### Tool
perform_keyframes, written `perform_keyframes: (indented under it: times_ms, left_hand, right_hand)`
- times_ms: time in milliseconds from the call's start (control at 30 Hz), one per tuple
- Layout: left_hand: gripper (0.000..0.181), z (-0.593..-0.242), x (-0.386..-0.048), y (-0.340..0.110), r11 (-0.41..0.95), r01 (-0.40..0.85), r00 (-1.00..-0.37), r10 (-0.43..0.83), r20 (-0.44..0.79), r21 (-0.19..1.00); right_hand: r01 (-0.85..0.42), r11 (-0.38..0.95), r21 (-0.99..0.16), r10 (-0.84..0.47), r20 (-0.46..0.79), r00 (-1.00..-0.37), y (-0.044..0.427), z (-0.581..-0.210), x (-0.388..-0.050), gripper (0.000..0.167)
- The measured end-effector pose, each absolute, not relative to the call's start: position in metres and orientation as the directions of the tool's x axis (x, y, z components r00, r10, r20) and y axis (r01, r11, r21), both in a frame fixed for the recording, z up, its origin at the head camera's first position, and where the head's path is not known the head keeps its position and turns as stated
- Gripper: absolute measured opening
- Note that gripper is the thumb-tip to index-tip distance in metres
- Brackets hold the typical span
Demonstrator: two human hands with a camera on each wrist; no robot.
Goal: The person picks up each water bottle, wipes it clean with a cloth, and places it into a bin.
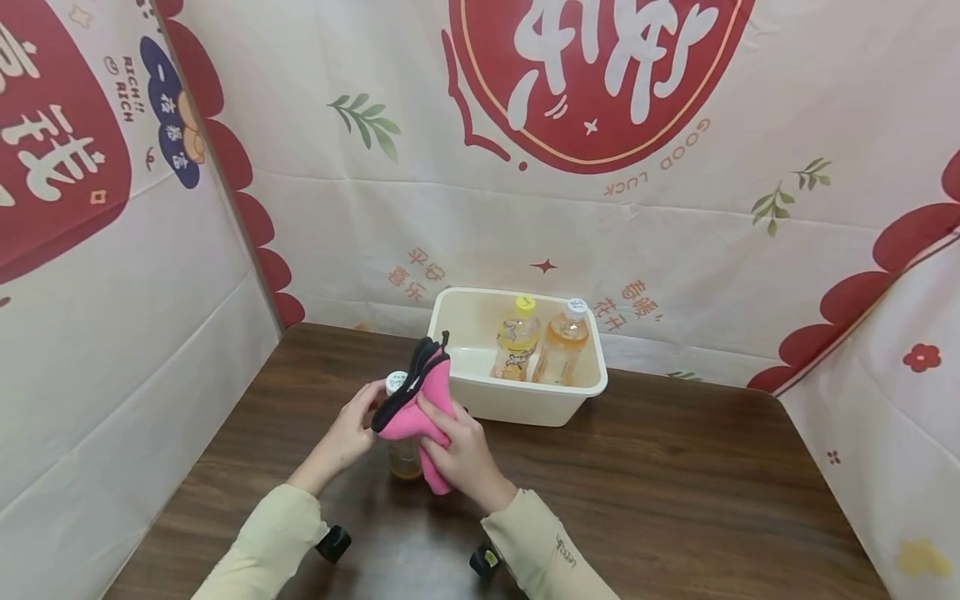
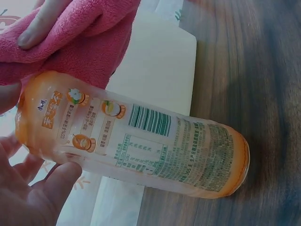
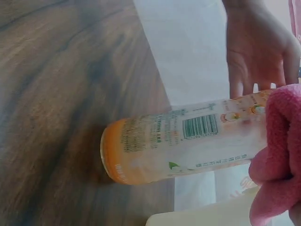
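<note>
A plastic bottle (image 1: 406, 461) of orange drink with a white cap stands on the table in front of the bin. My left hand (image 1: 351, 427) holds it by the upper part, thumb and fingers on either side, as the left wrist view shows. In my right hand (image 1: 467, 457) is a bunched pink cloth (image 1: 408, 419) with a black edge, which lies against the bottle's upper side. The bottle's printed label and barcode (image 2: 149, 120) face the left wrist camera. In the right wrist view the pink cloth (image 3: 282, 155) covers the bottle's top.
Behind the hands stands a cream plastic bin (image 1: 517, 406). Inside it are a yellow-capped bottle (image 1: 517, 342) and a white-capped bottle (image 1: 562, 346) of orange drink, at its right side. Brown wooden table (image 1: 675, 483) extends to the right. Printed cloth walls (image 1: 360, 233) enclose the back and sides.
</note>
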State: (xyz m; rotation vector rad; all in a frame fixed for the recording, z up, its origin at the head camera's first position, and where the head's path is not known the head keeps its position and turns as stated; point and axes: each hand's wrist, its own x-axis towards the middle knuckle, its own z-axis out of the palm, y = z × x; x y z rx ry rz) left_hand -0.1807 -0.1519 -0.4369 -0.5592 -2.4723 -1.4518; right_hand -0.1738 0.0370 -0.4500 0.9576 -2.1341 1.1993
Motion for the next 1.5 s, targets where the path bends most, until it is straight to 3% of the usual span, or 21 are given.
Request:
perform_keyframes:
  times_ms: [433,667,867,1133,1333,1500]
  left_hand:
    - [0.037,-0.433,-0.181,-0.147,0.442,0.483,-0.876,0.237,0.421,0.756]
    - [0.041,-0.431,-0.179,-0.147,0.455,0.418,-0.908,0.235,0.346,0.786]
    - [0.042,-0.429,-0.178,-0.145,0.456,0.374,-0.927,0.201,0.315,0.808]
    - [0.053,-0.424,-0.18,-0.13,0.532,0.098,-0.993,-0.008,0.121,0.841]
    - [0.057,-0.425,-0.18,-0.131,0.449,0.116,-0.992,0.008,0.126,0.886]
    - [0.044,-0.423,-0.18,-0.14,0.418,0.196,-0.981,0.081,0.179,0.887]
  right_hand:
    - [-0.76,0.368,-0.535,-0.275,0.718,-0.639,0.043,-0.503,-0.167,0.049]
    - [-0.679,0.479,-0.556,-0.409,0.543,-0.733,0.052,-0.529,-0.157,0.046]
    - [-0.631,0.529,-0.568,-0.494,0.398,-0.773,0.056,-0.534,-0.158,0.042]
    - [-0.592,0.502,-0.631,-0.503,0.343,-0.793,0.058,-0.536,-0.155,0.043]
    - [-0.559,0.446,-0.7,-0.48,0.34,-0.809,0.065,-0.531,-0.152,0.046]
    - [-0.546,0.412,-0.73,-0.449,0.359,-0.819,0.074,-0.519,-0.151,0.046]
